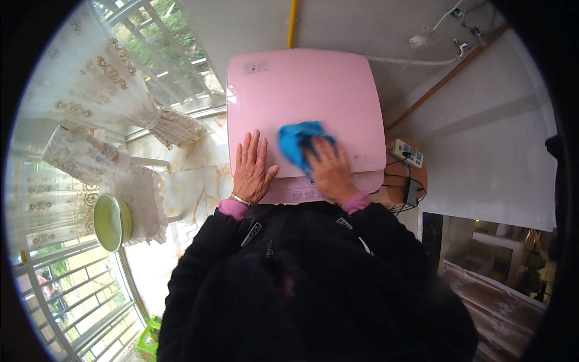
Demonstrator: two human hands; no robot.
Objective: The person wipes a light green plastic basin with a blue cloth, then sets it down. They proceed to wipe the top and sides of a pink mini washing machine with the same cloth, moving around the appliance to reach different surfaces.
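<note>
A pink washing machine (303, 99) with a glossy lid stands in front of me, its control panel (298, 189) along the near edge. My left hand (251, 174) rests flat on the lid's near left part, fingers apart, holding nothing. On the near right part, my right hand (329, 172) presses a crumpled blue cloth (294, 144) against the lid. Both the cloth and this hand are somewhat blurred, and the fingers partly cover the cloth.
To the right, a power strip (407, 153) and black cables lie on a brown round-edged surface (418, 174). At left are a green basin (113, 221), a lace-covered piece of furniture (144, 203) and a tied curtain (172, 129). A tap (461, 46) is on the wall at upper right.
</note>
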